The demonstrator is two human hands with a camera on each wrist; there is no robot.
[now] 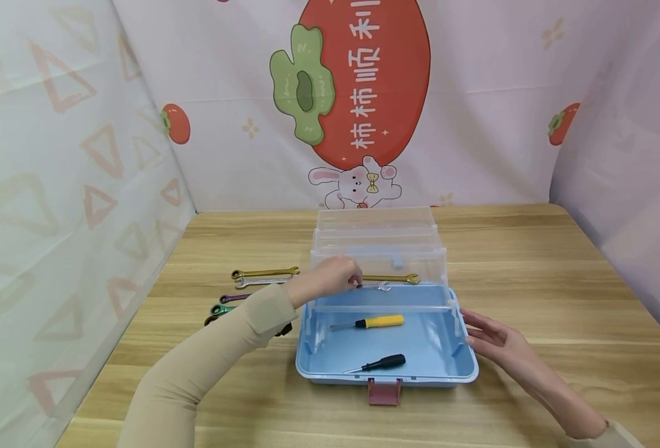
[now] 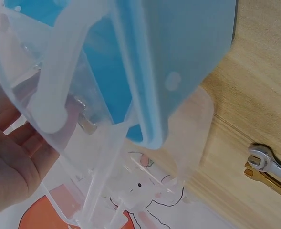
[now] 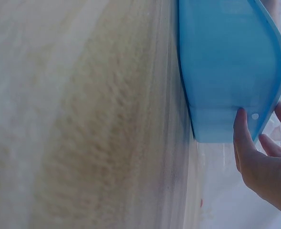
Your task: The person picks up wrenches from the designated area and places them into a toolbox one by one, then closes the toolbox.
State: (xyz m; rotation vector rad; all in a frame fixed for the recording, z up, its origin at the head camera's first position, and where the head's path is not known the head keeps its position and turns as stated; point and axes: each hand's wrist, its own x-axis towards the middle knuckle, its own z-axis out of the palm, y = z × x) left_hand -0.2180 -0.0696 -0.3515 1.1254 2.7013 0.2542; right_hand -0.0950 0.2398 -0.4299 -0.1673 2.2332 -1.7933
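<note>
A light blue toolbox (image 1: 386,378) stands opened on the table, its clear plastic tray (image 1: 330,307) unfolded at the back. At that tray my left hand (image 1: 332,275) pinches a small silver wrench (image 1: 383,286), whose open end sticks out to the right of the fingertips. Beside it lies a gold wrench (image 1: 391,279). Through clear plastic the left wrist view shows the fingers and a bit of silver metal. My right hand (image 1: 495,339) touches the toolbox's right side with extended fingers. Inside the box lie a yellow-handled screwdriver (image 1: 385,321) and a black-handled screwdriver (image 1: 388,362).
Left of the toolbox several wrenches lie in a row, among them a gold wrench (image 1: 265,272), a silver wrench (image 1: 263,282) and a green wrench (image 1: 220,309), partly under my left forearm. A dusty-red latch (image 1: 384,393) hangs from the box's front. Printed cloth (image 1: 492,143) encloses the table.
</note>
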